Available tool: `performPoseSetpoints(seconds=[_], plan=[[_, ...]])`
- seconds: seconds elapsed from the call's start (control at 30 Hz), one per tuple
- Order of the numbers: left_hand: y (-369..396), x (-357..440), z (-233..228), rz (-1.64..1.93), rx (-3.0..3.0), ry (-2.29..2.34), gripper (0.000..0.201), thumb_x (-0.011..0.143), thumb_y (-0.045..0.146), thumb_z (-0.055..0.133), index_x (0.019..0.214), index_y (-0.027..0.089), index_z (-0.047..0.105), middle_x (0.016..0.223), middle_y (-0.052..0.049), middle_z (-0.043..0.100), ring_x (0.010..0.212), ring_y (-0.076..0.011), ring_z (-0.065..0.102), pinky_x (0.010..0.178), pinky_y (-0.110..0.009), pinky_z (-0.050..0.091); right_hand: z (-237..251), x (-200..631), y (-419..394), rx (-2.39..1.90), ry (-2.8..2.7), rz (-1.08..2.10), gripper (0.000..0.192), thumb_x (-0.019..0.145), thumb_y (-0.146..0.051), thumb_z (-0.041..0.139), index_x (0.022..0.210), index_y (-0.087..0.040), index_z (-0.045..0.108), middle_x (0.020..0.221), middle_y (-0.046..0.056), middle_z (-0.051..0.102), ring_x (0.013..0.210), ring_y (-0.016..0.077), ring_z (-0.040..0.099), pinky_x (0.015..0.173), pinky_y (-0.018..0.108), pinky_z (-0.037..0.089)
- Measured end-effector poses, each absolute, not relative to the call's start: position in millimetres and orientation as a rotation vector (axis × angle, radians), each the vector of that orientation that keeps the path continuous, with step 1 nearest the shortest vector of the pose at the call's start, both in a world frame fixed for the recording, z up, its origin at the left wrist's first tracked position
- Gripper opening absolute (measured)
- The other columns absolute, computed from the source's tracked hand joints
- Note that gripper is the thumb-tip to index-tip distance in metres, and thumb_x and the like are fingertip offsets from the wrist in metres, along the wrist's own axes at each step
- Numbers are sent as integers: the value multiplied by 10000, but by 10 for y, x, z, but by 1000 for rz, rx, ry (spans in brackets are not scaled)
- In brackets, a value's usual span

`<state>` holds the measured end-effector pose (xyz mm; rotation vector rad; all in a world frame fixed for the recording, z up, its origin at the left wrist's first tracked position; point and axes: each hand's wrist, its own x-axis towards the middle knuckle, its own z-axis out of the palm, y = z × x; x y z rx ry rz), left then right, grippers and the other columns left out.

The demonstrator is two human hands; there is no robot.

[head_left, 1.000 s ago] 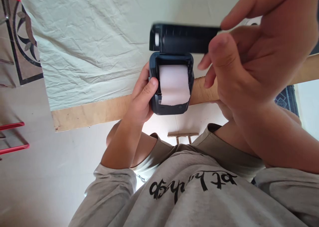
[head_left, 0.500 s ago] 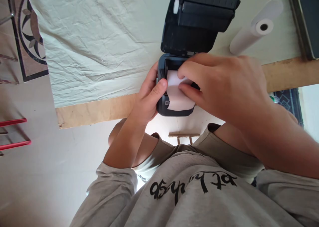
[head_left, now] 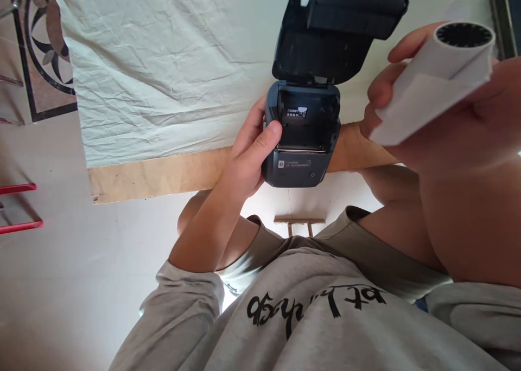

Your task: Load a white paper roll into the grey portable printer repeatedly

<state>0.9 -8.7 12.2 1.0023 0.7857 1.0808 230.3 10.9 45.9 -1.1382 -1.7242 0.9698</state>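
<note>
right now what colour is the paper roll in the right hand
White, with a dark core end; the paper roll shows best in the head view.

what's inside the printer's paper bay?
No roll sits in the printer bay: dark walls and a small white label. Its left side hides behind the left hand. The right hand holds the paper roll.

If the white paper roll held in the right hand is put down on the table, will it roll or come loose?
The white paper roll is a cylinder, so on its side it would probably roll. Its loose outer end already hangs free, so it may unwind. It looks light: the right hand holds it with the fingers only.
</note>
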Motion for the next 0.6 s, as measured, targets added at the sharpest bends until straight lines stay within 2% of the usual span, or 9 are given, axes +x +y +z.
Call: performPoseSetpoints(seconds=[0.07, 0.1, 0.13, 0.2, 0.27, 0.3, 0.43, 0.6], plan=[[-90, 13, 128, 1081, 1004, 775, 388, 938, 547, 559, 1223, 296, 636, 1177, -21, 685, 1418, -297, 506, 994, -418, 592, 386, 2273, 94, -1147, -1455, 1115, 419, 840, -677, 524, 953, -281, 604, 793, 18, 538, 587, 137, 544, 402, 278, 399], [-93, 15, 136, 1079, 1007, 772, 376, 948, 535, 547, 1224, 295, 635, 1195, -19, 684, 1411, -289, 516, 987, -404, 597, 359, 2257, 83, -1166, -1383, 1091, 358, 835, -625, 583, 939, -282, 583, 816, 19, 537, 603, 136, 534, 431, 286, 416], [-97, 17, 146, 1073, 1008, 772, 370, 956, 527, 534, 1229, 297, 631, 1218, -18, 681, 1408, -279, 520, 986, -393, 599, 336, 2248, 76, -1200, -1410, 981, 327, 843, -591, 607, 941, -282, 566, 843, 21, 546, 640, 141, 541, 492, 301, 458], [-103, 22, 163, 1065, 1012, 785, 382, 962, 533, 515, 1252, 304, 615, 1258, -17, 672, 1426, -267, 501, 1009, -383, 592, 296, 2254, 77, -1262, -1632, 680, 321, 881, -577, 582, 967, -269, 551, 909, 42, 585, 787, 178, 592, 708, 357, 533], [-106, 30, 169, 1061, 1028, 814, 416, 948, 568, 516, 1258, 306, 611, 1272, -17, 667, 1464, -268, 451, 1047, -392, 574, 255, 2289, 100, -1291, -1839, 408, 346, 919, -575, 531, 1003, -240, 557, 1004, 79, 634, 957, 224, 616, 893, 410, 515], [-106, 35, 165, 1063, 1040, 834, 430, 939, 585, 520, 1248, 303, 616, 1276, -18, 665, 1480, -274, 427, 1065, -402, 563, 234, 2311, 116, -1286, -1893, 323, 355, 917, -563, 548, 1024, -226, 562, 1051, 94, 647, 998, 236, 616, 912, 414, 506], [-79, 46, 98, 1097, 1062, 857, 439, 925, 615, 520, 1182, 282, 644, 1260, -30, 663, 1480, -297, 422, 1099, -440, 534, 156, 2365, 171, -1316, -1982, 238, 367, 853, -473, 687, 1078, -202, 584, 1053, 90, 675, 931, 220, 635, 786, 355, 517], [8, -18, -71, 1104, 1113, 687, 453, 906, 609, 557, 1191, 266, 638, 1210, -47, 677, 1455, -299, 458, 1129, -439, 510, 135, 2342, 176, -1610, -2052, 389, 411, 872, -372, 679, 1234, -250, 527, 1096, 17, 684, 935, 155, 659, 827, 308, 512]])
